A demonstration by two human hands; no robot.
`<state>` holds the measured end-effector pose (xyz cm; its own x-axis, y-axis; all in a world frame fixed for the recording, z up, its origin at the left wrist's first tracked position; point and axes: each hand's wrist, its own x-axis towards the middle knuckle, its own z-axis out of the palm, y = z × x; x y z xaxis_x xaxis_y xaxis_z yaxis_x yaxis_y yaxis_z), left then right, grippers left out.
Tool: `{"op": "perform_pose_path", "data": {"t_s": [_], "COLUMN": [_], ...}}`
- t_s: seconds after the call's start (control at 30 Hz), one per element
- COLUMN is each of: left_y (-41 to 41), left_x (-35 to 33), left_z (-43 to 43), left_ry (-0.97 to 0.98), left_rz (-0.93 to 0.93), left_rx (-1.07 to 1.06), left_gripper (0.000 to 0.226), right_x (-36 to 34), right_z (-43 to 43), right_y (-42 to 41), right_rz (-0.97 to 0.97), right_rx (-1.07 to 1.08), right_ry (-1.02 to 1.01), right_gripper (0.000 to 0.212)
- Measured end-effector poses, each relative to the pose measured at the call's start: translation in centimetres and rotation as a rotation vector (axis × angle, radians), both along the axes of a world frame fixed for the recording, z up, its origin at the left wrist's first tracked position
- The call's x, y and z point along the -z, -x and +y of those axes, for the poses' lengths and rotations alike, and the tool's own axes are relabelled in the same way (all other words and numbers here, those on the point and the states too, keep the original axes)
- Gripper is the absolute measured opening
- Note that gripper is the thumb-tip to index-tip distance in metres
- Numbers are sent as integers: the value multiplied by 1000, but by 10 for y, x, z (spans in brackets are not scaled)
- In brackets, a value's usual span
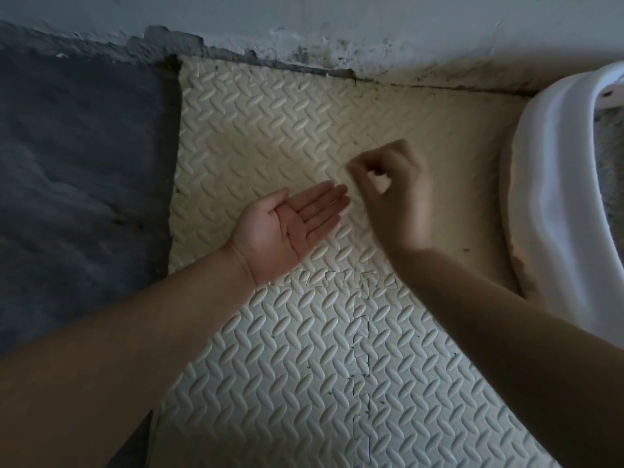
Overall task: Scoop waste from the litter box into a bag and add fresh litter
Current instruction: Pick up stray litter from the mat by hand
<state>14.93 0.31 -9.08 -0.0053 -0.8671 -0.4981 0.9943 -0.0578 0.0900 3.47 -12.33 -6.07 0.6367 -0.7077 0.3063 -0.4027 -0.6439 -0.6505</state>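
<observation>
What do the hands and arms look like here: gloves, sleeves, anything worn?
Both hands are bare: left hand, right hand. No gloves, and no rings, watch or bands visible. Both forearms are uncovered right to the frame edge, so no sleeves show. The right hand is motion-blurred.

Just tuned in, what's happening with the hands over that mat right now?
No scooping at this moment. The left hand lies open, palm up, over the cream foam mat. The right hand hovers beside its fingertips, fingers pinched in a small grip, blurred; whether it holds anything is unclear. The white litter box rim shows at the right edge. No scoop or bag is in view.
</observation>
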Motion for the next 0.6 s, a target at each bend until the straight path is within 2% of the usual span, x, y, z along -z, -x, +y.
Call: {"op": "perform_pose_path", "data": {"t_s": [0.07,0.13,0.23,0.33,0.43,0.6], "left_y": [-1,-1,2,6,8,23], "left_x": [4,3,5,0,-6,-11], "left_z": [-1,-1,-1,-3,-4,1], "left_ry": [59,140,32,9,19,19], "left_rz": [55,151,-16,-22,-26,-80], "left_rx": [4,38,71,15,8,78], "left_gripper": [55,56,51,50,50,55], "right_x": [-6,-2,2,-7,-14,-2], "right_z": [31,52,61,61,53,25], "right_y": [-2,1,4,11,31,100], "right_rz": [-4,35,56,28,-50,-49], "right_rx": [-189,-275,-253,-224,-101,350], "right_ry": [33,68,97,95,14,-225], "right_gripper": [13,14,16,16,20,21]}}
